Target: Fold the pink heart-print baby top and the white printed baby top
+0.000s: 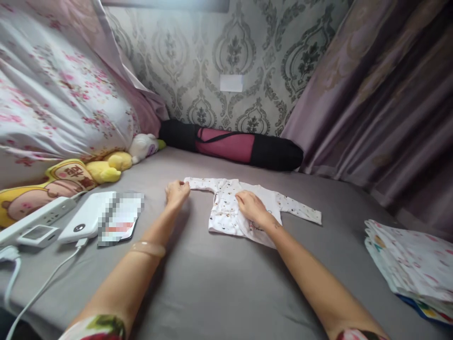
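Note:
A small white baby shirt [222, 208] with a scattered print lies spread on the grey bed sheet, both sleeves stretched out sideways. My left hand [178, 192] is closed on the cuff of the sleeve at the left, pinching it between thumb and fingers. Over the middle of the shirt front is my right hand [251, 206], its fingers bent together on the fabric near the front edge; the thumb is hidden beneath. The other sleeve reaches out to the right, untouched.
On the left lie a white power bank [87, 219] with a cable, a phone [122, 219], a power strip [53, 212] and plush toys [106, 170]. A black and pink long bag [226, 144] lies along the wall. Folded cloths [414, 264] are stacked at right.

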Demonstrator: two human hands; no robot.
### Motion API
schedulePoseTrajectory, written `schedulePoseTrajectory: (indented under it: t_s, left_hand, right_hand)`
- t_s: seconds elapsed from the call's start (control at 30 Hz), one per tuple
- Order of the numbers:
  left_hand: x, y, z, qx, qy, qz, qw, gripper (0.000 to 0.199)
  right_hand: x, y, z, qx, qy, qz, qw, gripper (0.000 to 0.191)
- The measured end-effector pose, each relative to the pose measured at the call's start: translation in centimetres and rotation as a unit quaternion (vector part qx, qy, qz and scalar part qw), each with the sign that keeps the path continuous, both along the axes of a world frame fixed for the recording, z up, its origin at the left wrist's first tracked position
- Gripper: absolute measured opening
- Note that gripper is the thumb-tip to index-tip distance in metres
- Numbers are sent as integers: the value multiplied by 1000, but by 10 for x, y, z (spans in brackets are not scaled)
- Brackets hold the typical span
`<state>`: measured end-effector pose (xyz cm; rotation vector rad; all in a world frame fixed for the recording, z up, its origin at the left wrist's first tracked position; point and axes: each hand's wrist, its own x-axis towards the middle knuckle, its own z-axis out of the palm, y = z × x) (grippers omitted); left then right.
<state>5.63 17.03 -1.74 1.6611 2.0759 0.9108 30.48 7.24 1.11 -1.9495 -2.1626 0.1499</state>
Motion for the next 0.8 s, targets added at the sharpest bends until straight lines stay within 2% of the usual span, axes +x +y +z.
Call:
schedulePoseTrajectory:
  t_s: [0.1,0.2,0.27,0.43,0.6,0.8]
  left_hand:
    - [3,20,-3,-14,25,90,995,41]
    - [12,25,-8,-28,42,127,991,43]
    - [17,26,-10,-34,56,133,989,45]
    - [14,30,-9,-54,78,109,990,41]
    - [9,37,-9,-70,81,69,992,31]
    - [0,56,-15,12,-39,15,999,26]
  right_hand:
    - [-19,44,-10,31,37,2,999,37]
    - [-32,79,-22,29,42,-21,998,40]
    - [-38,93,-30,17,37,-41,998,41]
    - [-47,99,-44,27,27,-94,995,37]
    - [-48,99,-47,9,44,-103,994,39]
    - [-43,100,-41,-34,51,-82,995,41]
